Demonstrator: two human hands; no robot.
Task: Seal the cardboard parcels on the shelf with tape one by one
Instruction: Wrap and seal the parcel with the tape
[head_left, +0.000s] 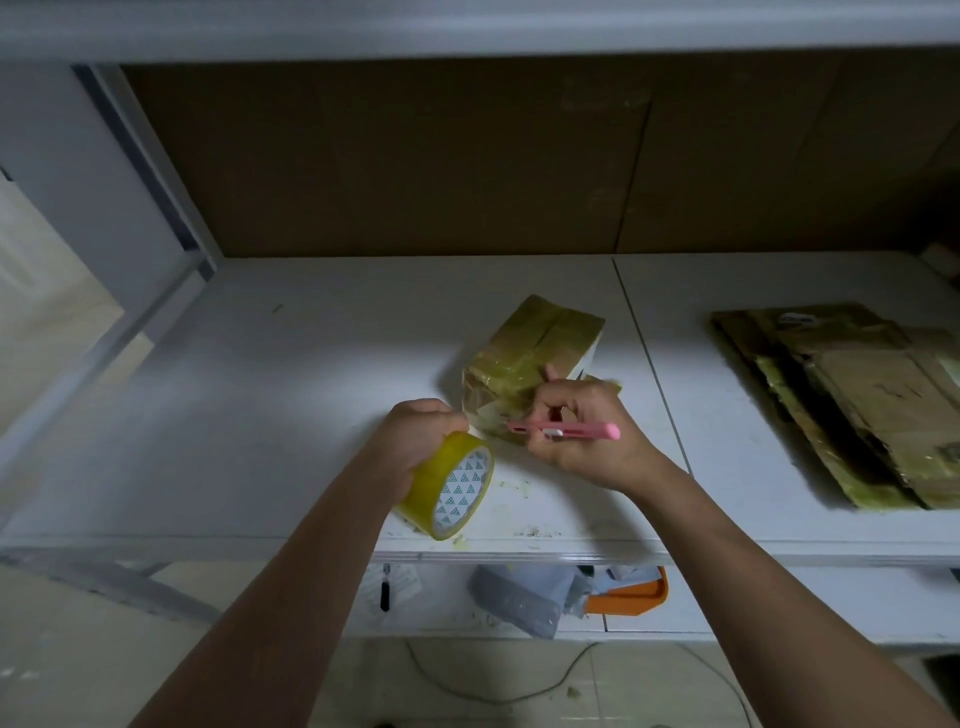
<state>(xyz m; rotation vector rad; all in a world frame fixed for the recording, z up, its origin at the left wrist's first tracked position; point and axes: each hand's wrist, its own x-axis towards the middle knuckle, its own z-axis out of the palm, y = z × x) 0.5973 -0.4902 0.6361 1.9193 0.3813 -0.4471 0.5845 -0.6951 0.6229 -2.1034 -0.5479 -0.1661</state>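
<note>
We noted one small cardboard parcel on the white shelf, lying skewed, its top and sides already wrapped in glossy yellowish tape, a seam running along the top. Its near end was partly hidden. A yellow tape roll with a triangle-patterned core hung tilted just left of it. Flattened, taped cardboard pieces lay stacked well apart at the right.
</note>
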